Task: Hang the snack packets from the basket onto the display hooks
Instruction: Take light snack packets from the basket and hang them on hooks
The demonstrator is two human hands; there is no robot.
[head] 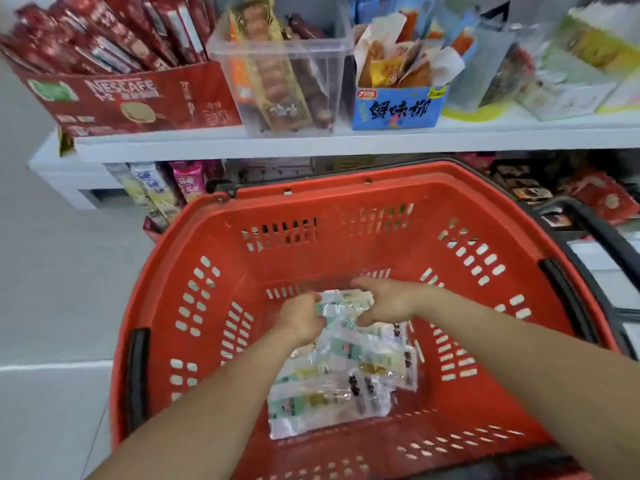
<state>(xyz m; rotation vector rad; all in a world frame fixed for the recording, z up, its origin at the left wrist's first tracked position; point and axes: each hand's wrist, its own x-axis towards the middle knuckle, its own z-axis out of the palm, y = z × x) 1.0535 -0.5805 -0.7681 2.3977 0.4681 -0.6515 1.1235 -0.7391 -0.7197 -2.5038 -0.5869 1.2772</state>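
Observation:
A red plastic basket (221, 306) fills the lower view. Several clear and pale green snack packets (332, 396) lie in a heap on its floor. Both my arms reach down into it. My left hand (301, 317) grips the left edge of the topmost packet (341, 303) with curled fingers. My right hand (384, 301) holds the same packet from the right, thumb under and fingers stretched over its top. No display hooks are in sight.
A white shelf (311, 140) runs above the basket, carrying a red Nescafe box (138, 98), a clear bin (287, 74) of snack sticks and a blue box (398, 107). Lower shelves hold more packets. A black handle (602, 237) is at the right. Grey floor lies to the left.

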